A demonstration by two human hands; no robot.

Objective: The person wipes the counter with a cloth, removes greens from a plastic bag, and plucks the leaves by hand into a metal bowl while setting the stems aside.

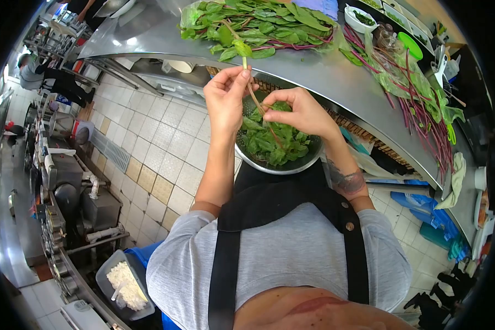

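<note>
My left hand (229, 94) pinches a leafy green stem (252, 94), its leaves pointing up toward the counter. Lower on the same stem, the thumb and fingers of my right hand (297, 111) are closed on it. Beneath both hands sits a metal colander (280, 171) holding loose green leaves (275, 144). Just beyond my left hand, a heap of leafy greens (269, 27) with reddish stems lies on the steel counter. The fingertips of my right hand partly hide where they grip the stem.
Bare reddish stems (423, 124) and a plastic bag lie along the steel counter (335, 71) at right. A white bowl (361, 18) of chopped greens stands behind. At lower left is a tub of white food (127, 285). Another person (52, 77) stands far left on the tiled floor.
</note>
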